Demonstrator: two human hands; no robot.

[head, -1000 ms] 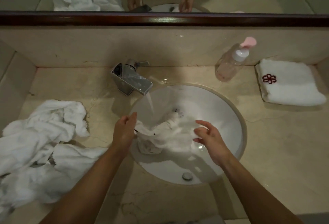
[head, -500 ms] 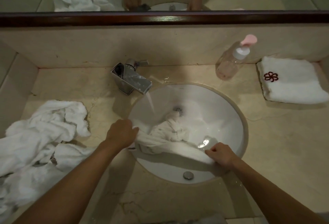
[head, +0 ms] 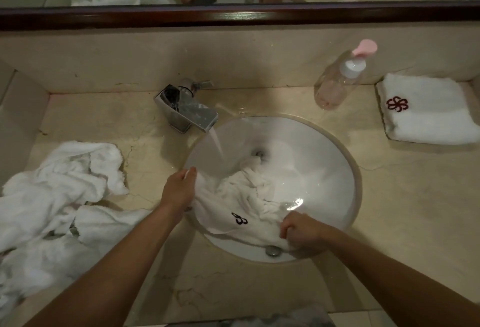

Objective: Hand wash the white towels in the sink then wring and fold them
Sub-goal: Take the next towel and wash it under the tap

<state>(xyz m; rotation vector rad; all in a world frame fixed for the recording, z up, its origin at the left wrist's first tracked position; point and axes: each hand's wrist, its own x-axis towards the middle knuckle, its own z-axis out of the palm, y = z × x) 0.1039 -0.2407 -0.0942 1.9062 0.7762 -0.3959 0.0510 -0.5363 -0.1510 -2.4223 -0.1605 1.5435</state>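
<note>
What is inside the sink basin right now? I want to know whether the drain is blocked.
A wet white towel held by the left hand and right hand, plus running water. The drain shows at the towel's far end; the basin floor beneath the towel is hidden.

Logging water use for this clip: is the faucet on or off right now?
On. A stream of water runs from the spout of the chrome faucet into the sink, landing near the wet towel.

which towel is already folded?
The towel with the red flower emblem on the counter right of the sink. The towel in the sink and the left pile are crumpled.
</note>
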